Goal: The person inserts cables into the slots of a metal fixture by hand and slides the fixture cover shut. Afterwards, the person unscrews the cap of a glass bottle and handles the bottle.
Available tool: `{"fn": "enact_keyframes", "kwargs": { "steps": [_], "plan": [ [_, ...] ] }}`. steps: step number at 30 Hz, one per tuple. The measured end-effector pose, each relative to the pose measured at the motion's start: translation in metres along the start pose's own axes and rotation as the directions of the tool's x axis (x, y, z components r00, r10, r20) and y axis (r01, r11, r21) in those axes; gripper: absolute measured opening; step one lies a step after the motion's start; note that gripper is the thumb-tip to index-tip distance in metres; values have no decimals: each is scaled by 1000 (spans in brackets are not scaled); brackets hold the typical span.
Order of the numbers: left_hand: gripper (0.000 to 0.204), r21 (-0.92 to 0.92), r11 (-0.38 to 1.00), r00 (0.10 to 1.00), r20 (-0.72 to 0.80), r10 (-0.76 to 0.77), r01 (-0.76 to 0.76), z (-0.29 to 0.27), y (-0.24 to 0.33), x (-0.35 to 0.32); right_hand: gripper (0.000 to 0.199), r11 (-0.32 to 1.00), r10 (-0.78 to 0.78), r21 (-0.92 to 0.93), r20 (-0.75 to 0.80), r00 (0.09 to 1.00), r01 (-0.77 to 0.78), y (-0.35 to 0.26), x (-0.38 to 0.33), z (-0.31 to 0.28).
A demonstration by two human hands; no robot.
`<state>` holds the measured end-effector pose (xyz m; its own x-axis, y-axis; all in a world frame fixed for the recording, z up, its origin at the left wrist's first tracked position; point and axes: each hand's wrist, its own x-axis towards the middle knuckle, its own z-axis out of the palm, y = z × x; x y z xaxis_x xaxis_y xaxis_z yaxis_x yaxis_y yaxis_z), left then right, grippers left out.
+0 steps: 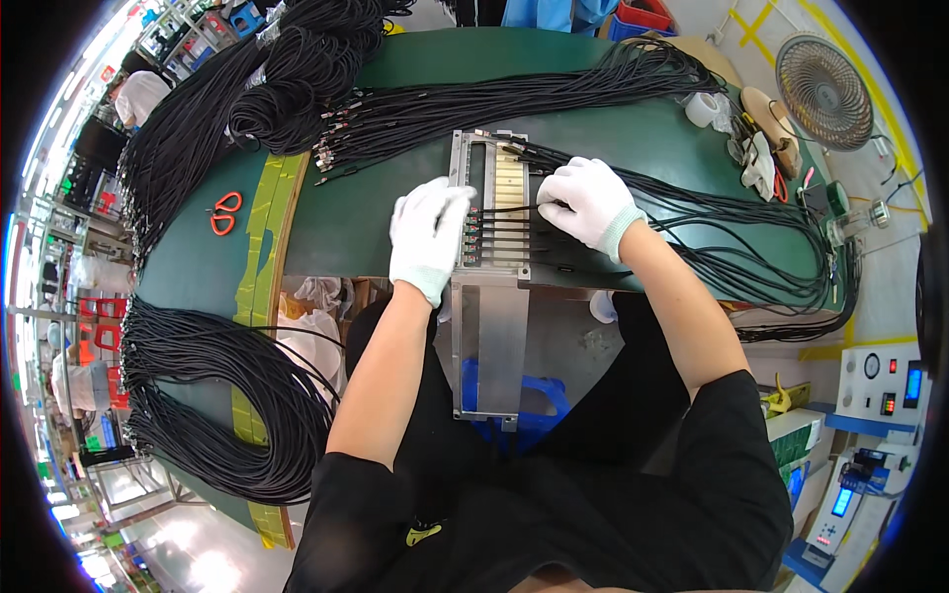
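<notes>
One black cable [509,209] is laid across the metal frame [489,278], apparently pinched by the right hand [590,203], the grip of the left hand [427,235] cannot be judged, and slippage could be caused by drag from the trailing bundle [736,210].

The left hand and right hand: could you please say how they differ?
The left hand is at the left edge of the metal frame, the right hand at its right. The left hand's fingers look straighter, while the right hand's curl more. Both wear white gloves.
</notes>
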<state>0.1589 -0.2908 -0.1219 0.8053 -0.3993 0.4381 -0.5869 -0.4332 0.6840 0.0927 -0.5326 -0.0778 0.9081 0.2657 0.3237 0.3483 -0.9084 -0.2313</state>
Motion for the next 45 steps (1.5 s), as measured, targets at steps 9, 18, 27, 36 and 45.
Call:
{"fn": "enact_keyframes", "kwargs": {
  "steps": [9, 18, 27, 36, 45],
  "plan": [
    [32, 513, 831, 932, 361, 21, -217, 8, 38, 10, 28, 937, 254, -200, -166, 953, -285, 27, 11, -2],
    [24, 166, 980, 985, 149, 85, -110, 14, 5, 4, 11, 980, 196, 9, -236, 952, -199, 45, 17, 3],
    [14, -55, 989, 989, -67, 134, -138, 9, 16, 18, 29, 997, -33, 60, -236, 971, 49, -16, 14, 11],
    [12, -204, 976, 992, -87, -89, 70, -8, -4, 22, 14, 981, 121, 156, -41, 992, -114, 17, 7, -2],
    [17, 110, 991, 994, -83, -72, 81, -1, -15, 17, 8, 999, 33, 43, -119, 992, -28, 0, 5, -4]
  ]
}}
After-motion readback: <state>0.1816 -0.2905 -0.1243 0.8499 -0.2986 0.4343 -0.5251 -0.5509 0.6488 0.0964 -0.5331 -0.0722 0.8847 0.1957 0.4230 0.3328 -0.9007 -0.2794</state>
